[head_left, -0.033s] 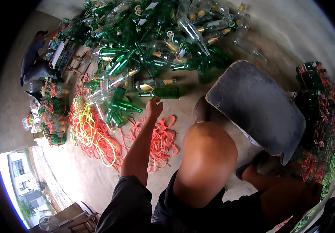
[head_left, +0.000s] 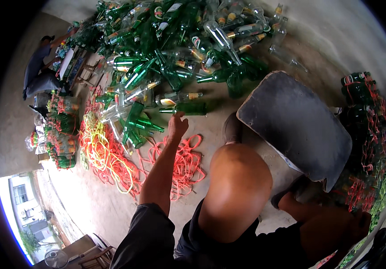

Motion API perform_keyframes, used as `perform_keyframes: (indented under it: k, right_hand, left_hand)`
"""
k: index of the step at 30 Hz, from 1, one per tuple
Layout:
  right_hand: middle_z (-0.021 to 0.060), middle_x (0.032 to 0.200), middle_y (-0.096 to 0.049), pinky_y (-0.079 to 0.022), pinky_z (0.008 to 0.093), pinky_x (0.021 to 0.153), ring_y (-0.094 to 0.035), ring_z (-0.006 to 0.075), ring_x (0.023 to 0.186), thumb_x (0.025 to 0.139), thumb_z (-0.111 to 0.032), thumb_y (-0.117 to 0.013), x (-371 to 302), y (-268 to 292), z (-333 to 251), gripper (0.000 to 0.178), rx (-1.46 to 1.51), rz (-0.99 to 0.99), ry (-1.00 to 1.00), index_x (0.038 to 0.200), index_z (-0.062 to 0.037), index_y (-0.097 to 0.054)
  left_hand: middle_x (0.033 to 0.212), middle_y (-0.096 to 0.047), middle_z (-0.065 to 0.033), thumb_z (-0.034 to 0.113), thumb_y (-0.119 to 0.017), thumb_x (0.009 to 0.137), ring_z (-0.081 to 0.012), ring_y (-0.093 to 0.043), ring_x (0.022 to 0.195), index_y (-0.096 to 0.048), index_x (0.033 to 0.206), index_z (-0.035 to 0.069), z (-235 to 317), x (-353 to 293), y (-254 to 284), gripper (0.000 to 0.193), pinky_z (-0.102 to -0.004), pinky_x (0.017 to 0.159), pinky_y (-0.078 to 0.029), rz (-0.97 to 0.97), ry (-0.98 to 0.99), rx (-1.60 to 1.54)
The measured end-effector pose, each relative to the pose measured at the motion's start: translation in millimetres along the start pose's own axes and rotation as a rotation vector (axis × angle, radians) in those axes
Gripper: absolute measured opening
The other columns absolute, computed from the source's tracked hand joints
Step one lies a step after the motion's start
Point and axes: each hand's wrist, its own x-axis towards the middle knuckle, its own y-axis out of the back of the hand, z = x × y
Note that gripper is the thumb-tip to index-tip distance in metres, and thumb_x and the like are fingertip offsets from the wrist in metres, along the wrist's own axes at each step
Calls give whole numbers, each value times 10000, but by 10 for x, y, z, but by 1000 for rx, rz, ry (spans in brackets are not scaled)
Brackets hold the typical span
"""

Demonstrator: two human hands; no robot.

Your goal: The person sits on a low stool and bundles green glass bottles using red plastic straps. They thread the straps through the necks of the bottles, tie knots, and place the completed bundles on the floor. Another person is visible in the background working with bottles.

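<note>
My left hand [head_left: 178,126] reaches forward over the floor, just below a green glass bottle [head_left: 193,108] lying on its side. Its fingers are apart and partly bent, with nothing seen in them; whether a fingertip touches the bottle I cannot tell. Beyond it lies a clear bottle [head_left: 177,97] with a label. Under my left forearm spreads a tangle of pink-red plastic strapping [head_left: 188,166]. My right hand [head_left: 359,226] is low at the right edge, in shadow, beside green strips [head_left: 383,188]; its fingers do not show clearly.
A big heap of green and clear bottles [head_left: 170,40] fills the far side. A dark padded board [head_left: 296,125] stands to my right, near strapped bottle bundles [head_left: 361,94]. More bundles [head_left: 63,130] are stacked at left, where another person [head_left: 40,67] sits. Yellow and red strapping [head_left: 105,152] lies between.
</note>
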Motion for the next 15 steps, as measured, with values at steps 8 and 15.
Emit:
perform_keyframes:
  k: [8,15]
  right_hand:
    - [-4,781,-510,-404,270,693,-463,94,750,1032,-85,-632,46,17,-109,143,12,-65,40,914,-13,-590]
    - [4,769,-502,-406,278,688,-459,103,735,1026,-85,-638,41,36,-84,175,-33,-64,57,884,-14,-566]
  left_hand:
    - [1430,-547,-120,14,-634,784,-424,-568,1268,-550,1422,192,428,266,49,667,-529,1003,-539,-184,41,318]
    - [1330,-547,-111,0,-719,727,-384,-564,1240,-575,1323,172,435,295,-30,637,-543,947,-533,-232,32,498]
